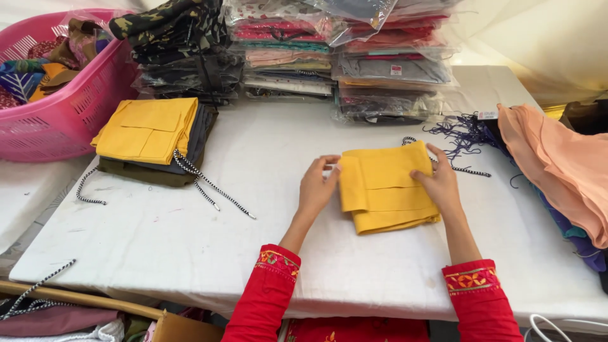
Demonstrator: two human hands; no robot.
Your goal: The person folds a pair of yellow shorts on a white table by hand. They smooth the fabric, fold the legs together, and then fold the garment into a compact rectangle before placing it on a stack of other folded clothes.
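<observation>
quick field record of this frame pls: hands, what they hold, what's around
left hand: flat on left edge of folded yellow garment
right hand: pressing garment's right edge
surface: white table
left of hands: folded pile, yellow on top, striped drawstrings trailing
far left: pink basket of fabrics
back: stacks of bagged clothes
right: peach cloth

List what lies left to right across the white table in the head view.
Pink plastic basket → stack of folded yellow and dark garments → left hand → folded yellow cloth → right hand → peach fabric pile.
</observation>
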